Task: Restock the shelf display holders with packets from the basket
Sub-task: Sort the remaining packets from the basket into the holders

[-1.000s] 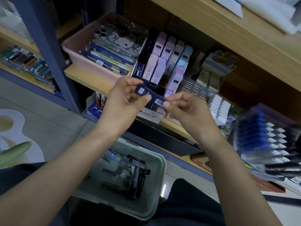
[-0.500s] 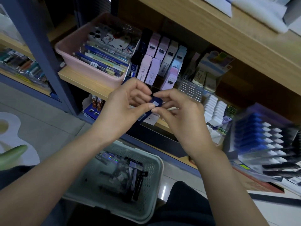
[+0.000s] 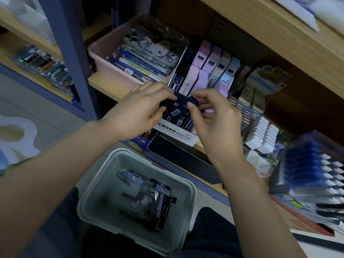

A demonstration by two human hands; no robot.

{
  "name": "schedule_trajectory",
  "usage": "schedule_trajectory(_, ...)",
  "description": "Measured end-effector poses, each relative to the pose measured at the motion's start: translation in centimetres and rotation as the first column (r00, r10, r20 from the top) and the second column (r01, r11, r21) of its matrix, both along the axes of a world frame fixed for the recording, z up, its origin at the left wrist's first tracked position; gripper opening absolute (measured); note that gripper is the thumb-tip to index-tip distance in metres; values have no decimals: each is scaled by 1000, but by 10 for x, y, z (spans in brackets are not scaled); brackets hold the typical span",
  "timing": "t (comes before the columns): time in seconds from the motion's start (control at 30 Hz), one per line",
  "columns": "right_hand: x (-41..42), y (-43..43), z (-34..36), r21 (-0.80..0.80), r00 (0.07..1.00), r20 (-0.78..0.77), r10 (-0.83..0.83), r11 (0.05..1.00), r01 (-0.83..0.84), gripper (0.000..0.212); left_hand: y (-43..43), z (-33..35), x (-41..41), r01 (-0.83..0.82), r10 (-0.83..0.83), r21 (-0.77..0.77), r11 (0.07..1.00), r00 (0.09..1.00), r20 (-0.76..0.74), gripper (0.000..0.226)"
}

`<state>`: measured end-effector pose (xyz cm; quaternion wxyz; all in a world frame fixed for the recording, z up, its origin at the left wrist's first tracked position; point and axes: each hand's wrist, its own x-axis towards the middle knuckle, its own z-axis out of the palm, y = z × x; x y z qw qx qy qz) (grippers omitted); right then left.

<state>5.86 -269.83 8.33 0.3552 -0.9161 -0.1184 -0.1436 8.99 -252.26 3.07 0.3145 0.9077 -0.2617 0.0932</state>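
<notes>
- Packet [image 3: 183, 101], dark blue and slim, is held between both hands just above the near end of the MONO graph display holder [image 3: 175, 131], which stands on the wooden shelf [image 3: 104, 81].
- Left hand [image 3: 137, 110] grips the packet's left end with curled fingers and thumb. Right hand [image 3: 217, 123] pinches the right end between thumb and forefinger, the other fingers loosely spread.
- The step in hand, as I judge it, is to line the packet up with a gap among the dark packets standing in the holder's near row, then slide it down.
- To do it well, turn the packet on edge, parallel to its neighbours, with its label facing as theirs do. One hand should guide the lower end into the gap, and the other should release late.
- Press gently: the row looks tight, and forcing it could tip the adjacent packets or buckle the holder's card front.
- Pastel cases [image 3: 206, 56] fill the far rows, and the dark stock probably belongs apart from them.
- Basket [image 3: 192, 190] sits near, below the hands, by the person's legs. More packets [image 3: 143, 194] are heaped inside it, so the restocking looks well short of done.
- Pink tray [image 3: 101, 53] of pens stands just beside the holder on its left.
</notes>
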Motion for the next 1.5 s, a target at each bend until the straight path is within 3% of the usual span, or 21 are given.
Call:
schedule_trajectory(0.13,9,10,-13,-85,999,-37,-12,996,9,12,3,-3,3,-9,9,-28,1000,1000,6,36)
schedule_trajectory(0.33,13,7,-19,-161,996,87,-18,986,32,11,3,-4,3,0,-2,-58,998,1000,-24,36)
schedule_trajectory(0.53,15,4,-4,-140,992,-111,54,988,-69,10,3,-6,4,17,-19,-59,998,1000,-24,38)
schedule_trajectory(0.6,15,4,-4,-168,992,-114,47,983,-66,10,2,-6,3,20,-22,-63,998,1000,-20,40)
schedule_trajectory(0.93,17,8,-36,-385,952,305,40,919,85,17,3,-6,0,26,-26,-24,999,1000,-7,40)
schedule_trajectory(1.03,11,4,-42,-448,935,349,62,887,109,23,5,-8,-5,24,-25,48,999,999,26,48)
schedule_trajectory(1.13,-1,1,-44,-461,950,299,87,885,64,31,8,-8,-16,-33,21,128,991,995,96,52)
schedule_trajectory(1.3,-35,5,-60,-428,927,269,263,894,-129,21,18,-23,-48,-180,161,136,974,976,145,34)
schedule_trajectory(1.37,-47,7,-83,-497,925,156,348,837,-230,20,22,-45,-63,-185,172,168,968,981,84,33)
schedule_trajectory(1.5,-69,7,-142,-580,903,-247,351,693,-428,28,41,-108,-91,-210,252,266,941,959,-133,42)
